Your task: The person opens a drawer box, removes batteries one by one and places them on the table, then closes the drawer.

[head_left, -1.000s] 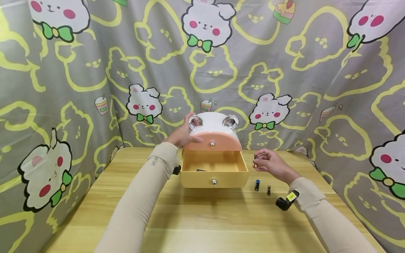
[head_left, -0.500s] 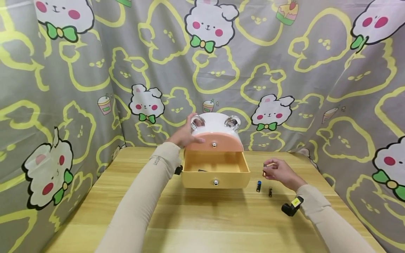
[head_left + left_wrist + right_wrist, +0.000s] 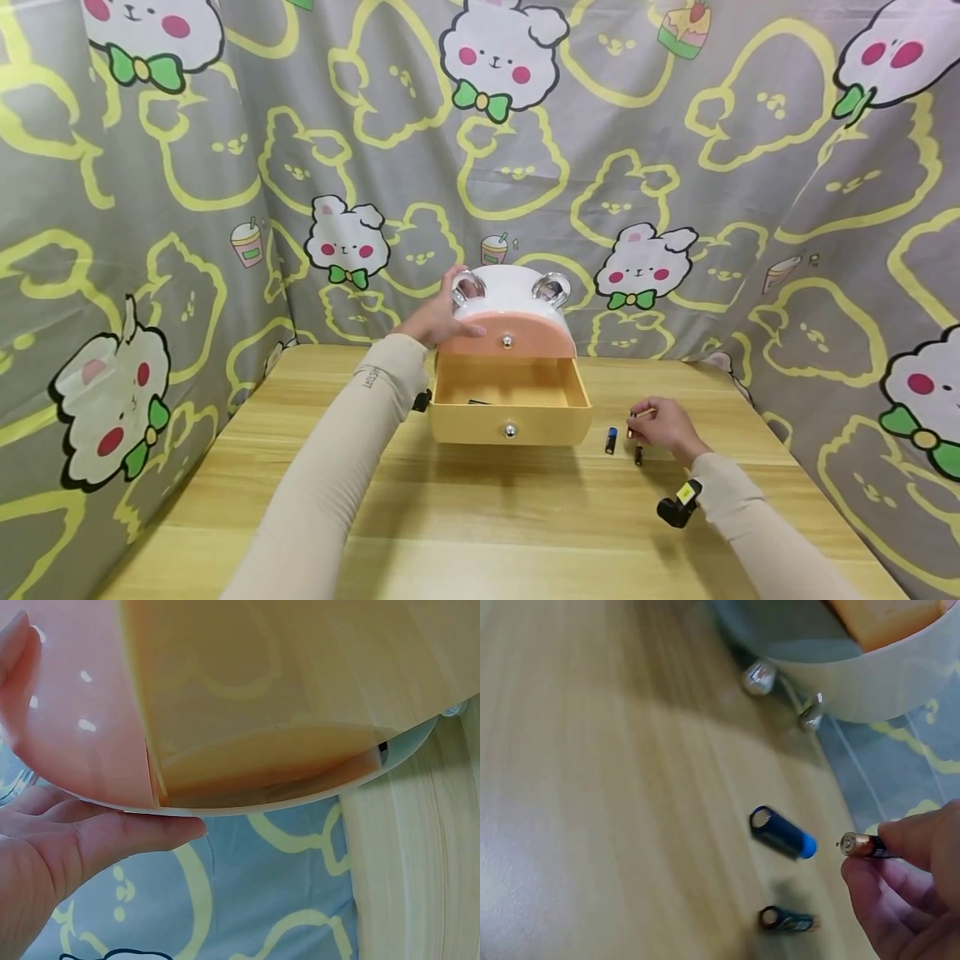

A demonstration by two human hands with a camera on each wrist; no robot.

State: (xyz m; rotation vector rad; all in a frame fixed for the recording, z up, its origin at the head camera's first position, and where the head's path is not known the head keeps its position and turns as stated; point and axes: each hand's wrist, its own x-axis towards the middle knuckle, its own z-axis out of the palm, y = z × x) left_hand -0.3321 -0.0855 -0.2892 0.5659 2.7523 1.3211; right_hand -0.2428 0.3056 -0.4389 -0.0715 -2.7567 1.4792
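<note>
My left hand (image 3: 435, 321) grips the upper left of a small white drawer cabinet (image 3: 510, 287), thumb at its orange top drawer front (image 3: 487, 333). The yellow lower drawer (image 3: 510, 425) is pulled out. In the left wrist view, that hand (image 3: 67, 847) lies along the cabinet's curved side. My right hand (image 3: 663, 423) pinches a small battery (image 3: 862, 845) between thumb and fingers, at the right of the drawer. Beside it a blue-ended battery (image 3: 611, 441) and a thinner dark battery (image 3: 638, 455) lie on the table; both also show in the right wrist view.
A dark thin item (image 3: 480, 403) shows inside the yellow drawer. Two shiny ear-shaped loops (image 3: 552, 290) stick up from the cabinet top. Patterned grey cloth (image 3: 525, 167) stands behind and at both sides of the wooden table (image 3: 495, 525). Each wrist wears a black camera (image 3: 678, 505).
My right hand has moved right, away from the drawer, and down toward the two lying batteries with the battery pinched. My left hand has stayed on the cabinet.
</note>
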